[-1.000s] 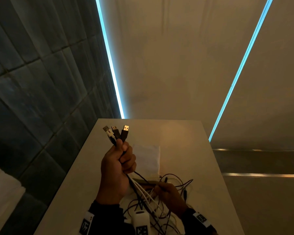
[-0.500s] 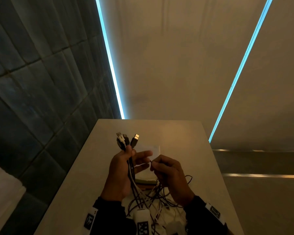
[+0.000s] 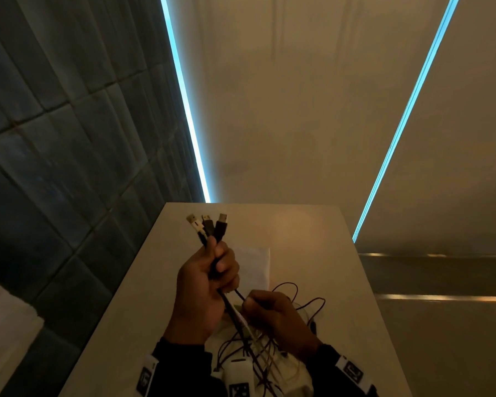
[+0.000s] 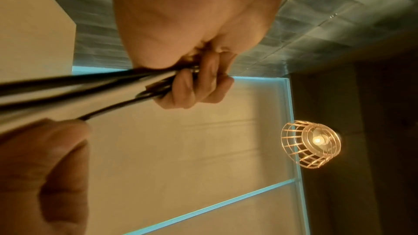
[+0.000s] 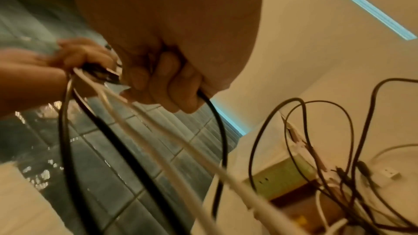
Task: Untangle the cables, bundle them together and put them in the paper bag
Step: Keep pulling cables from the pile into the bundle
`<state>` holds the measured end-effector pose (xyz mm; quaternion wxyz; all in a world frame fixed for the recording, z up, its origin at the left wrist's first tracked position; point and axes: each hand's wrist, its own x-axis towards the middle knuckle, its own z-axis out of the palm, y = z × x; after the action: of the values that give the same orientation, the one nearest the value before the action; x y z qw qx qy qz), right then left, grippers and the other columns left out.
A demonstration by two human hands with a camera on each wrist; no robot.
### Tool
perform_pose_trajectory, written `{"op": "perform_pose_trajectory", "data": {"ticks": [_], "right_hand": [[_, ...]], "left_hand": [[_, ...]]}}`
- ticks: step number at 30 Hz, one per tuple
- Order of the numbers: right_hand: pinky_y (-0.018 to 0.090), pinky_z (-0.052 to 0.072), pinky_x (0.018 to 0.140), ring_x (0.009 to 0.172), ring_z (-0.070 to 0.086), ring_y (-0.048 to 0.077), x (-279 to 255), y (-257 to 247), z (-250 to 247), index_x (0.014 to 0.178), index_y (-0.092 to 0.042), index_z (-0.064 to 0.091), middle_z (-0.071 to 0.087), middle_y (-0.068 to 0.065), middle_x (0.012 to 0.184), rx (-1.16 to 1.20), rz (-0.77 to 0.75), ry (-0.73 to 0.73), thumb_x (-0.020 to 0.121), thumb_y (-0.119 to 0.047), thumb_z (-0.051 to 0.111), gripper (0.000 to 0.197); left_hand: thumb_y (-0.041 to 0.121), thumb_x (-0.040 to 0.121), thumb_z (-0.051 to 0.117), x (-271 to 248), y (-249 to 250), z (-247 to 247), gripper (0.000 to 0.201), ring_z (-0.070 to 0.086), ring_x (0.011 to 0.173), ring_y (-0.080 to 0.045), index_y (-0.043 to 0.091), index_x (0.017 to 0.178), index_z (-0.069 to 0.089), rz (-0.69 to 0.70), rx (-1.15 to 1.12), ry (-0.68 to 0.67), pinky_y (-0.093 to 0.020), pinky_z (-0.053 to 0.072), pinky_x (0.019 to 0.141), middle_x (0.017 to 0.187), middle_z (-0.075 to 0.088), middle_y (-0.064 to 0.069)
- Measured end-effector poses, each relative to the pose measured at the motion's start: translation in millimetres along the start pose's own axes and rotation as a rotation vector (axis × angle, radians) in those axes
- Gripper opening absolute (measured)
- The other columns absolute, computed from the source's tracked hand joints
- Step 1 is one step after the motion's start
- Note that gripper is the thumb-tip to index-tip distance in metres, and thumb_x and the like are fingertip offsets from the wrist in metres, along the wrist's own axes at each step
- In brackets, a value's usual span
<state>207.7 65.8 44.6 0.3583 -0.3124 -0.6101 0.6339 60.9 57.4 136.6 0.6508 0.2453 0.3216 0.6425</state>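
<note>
Above the table (image 3: 112, 316), the left hand (image 3: 204, 285) grips the cables (image 3: 209, 227) just below their plugs; right hand (image 3: 272, 310) pinches one black strand lower down, untangling under way; next, draw it free, the paper bag (image 3: 255, 265) lying flat behind

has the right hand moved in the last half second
Yes. The right hand has dropped toward the near end of the table, away from the white paper bag, and grips a black cable.
</note>
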Motion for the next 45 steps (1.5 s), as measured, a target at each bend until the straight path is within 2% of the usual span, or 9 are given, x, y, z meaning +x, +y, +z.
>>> {"op": "perform_pose_trajectory", "data": {"ticks": [5,10,19,22,25,28,33,37,45], "right_hand": [[0.020,0.036,0.056,0.056,0.042,0.004,7,27,1,0.065,-0.031,0.053,0.047,-0.013,0.060,-0.132,0.009,0.016,0.099,-0.027,0.047,0.035],[0.037,0.036,0.062,0.063,0.044,0.018,18,52,4,0.068,-0.028,0.051,0.046,0.003,0.068,-0.189,0.023,0.054,0.093,-0.052,0.048,0.034],[0.014,0.034,0.057,0.054,0.044,-0.004,15,98,1,0.063,-0.044,0.063,0.050,-0.019,0.053,-0.210,0.080,0.127,0.098,-0.027,0.048,0.042],[0.016,0.030,0.051,0.050,0.038,0.003,1,129,-14,0.060,-0.027,0.054,0.046,-0.014,0.045,-0.182,0.240,0.226,0.091,-0.050,0.052,0.039],[0.024,0.033,0.055,0.055,0.039,0.012,-4,132,-23,0.060,-0.021,0.051,0.044,-0.011,0.050,-0.207,0.306,0.309,0.099,-0.019,0.048,0.038],[0.027,0.036,0.052,0.051,0.043,0.011,5,84,-22,0.064,-0.012,0.058,0.046,-0.008,0.053,-0.168,0.186,0.416,0.096,-0.017,0.052,0.033],[0.017,0.032,0.047,0.044,0.037,0.003,10,-24,-1,0.070,-0.003,0.057,0.045,-0.012,0.049,-0.062,-0.121,0.228,0.097,-0.009,0.051,0.029],[0.010,0.036,0.049,0.046,0.046,-0.003,1,-48,16,0.071,-0.006,0.060,0.055,-0.013,0.054,0.042,-0.106,0.013,0.094,-0.005,0.054,0.024],[0.015,0.033,0.053,0.051,0.041,0.000,5,6,2,0.063,-0.025,0.063,0.050,-0.013,0.056,0.035,-0.027,-0.003,0.094,-0.018,0.056,0.032]], "left_hand": [[0.031,0.094,0.038,-4,0,-1,0.036,0.019,0.039,-0.005,0.014,0.063,0.047,0.022,0.095,-0.002,-0.023,0.014,0.042,0.052,0.025,0.005],[0.031,0.093,0.039,-6,1,-5,0.035,0.019,0.038,-0.004,0.014,0.063,0.046,0.026,0.102,0.040,-0.022,0.013,0.041,0.051,0.025,0.006],[0.032,0.093,0.040,-7,15,-18,0.035,0.020,0.037,-0.004,0.015,0.062,0.047,0.104,0.066,0.083,-0.020,0.017,0.038,0.048,0.026,0.008],[0.032,0.093,0.040,-5,23,-21,0.036,0.020,0.037,-0.003,0.016,0.062,0.048,0.125,0.079,0.085,-0.021,0.016,0.039,0.048,0.027,0.008],[0.031,0.096,0.038,-4,21,-23,0.035,0.020,0.038,-0.005,0.015,0.067,0.046,0.091,0.174,0.124,-0.022,0.014,0.040,0.049,0.027,0.007],[0.030,0.101,0.037,0,8,-26,0.036,0.021,0.038,-0.008,0.013,0.070,0.046,0.048,0.373,0.237,-0.021,0.017,0.039,0.050,0.036,0.001],[0.029,0.104,0.033,3,-11,-24,0.034,0.051,0.041,-0.018,0.008,0.080,0.046,-0.059,0.472,0.338,-0.024,0.034,0.039,0.064,0.069,-0.013],[0.033,0.102,0.034,-2,-6,-14,0.039,0.070,0.066,-0.028,0.010,0.074,0.049,-0.172,0.156,0.237,-0.037,0.055,0.063,0.078,0.073,-0.019],[0.032,0.094,0.040,-3,11,-20,0.034,0.026,0.037,-0.005,0.017,0.065,0.050,-0.050,-0.123,0.063,-0.021,0.025,0.042,0.061,0.051,0.000]]}}
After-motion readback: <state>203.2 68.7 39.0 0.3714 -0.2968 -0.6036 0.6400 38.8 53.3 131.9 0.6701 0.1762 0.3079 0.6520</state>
